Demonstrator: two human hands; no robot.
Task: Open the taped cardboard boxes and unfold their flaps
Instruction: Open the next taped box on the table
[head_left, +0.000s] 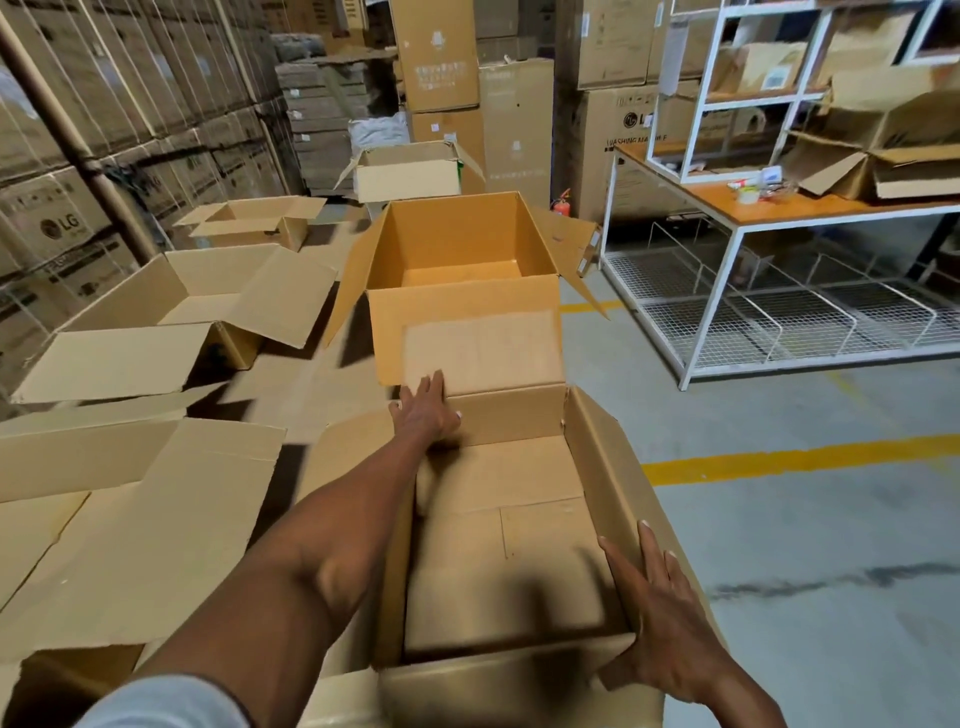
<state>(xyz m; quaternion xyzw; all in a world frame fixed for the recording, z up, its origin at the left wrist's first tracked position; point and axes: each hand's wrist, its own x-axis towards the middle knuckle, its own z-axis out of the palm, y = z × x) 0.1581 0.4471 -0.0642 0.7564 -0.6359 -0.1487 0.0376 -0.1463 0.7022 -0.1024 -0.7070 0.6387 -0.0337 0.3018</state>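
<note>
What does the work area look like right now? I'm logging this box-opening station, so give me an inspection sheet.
Surface: grey concrete floor with a yellow line.
Job's things: near box open, flaps spread; next box beyond it open and empty inside; three more opened boxes on the left.
Clutter: tape roll and small items on the work table.
Grippers: left hand flat on the near box's far flap; right hand pressing its right flap outward at the near corner.
Cables: nothing seen.
Surroundings: stacked cartons along the left wall, wire racks under the table, red fire extinguisher behind.
</note>
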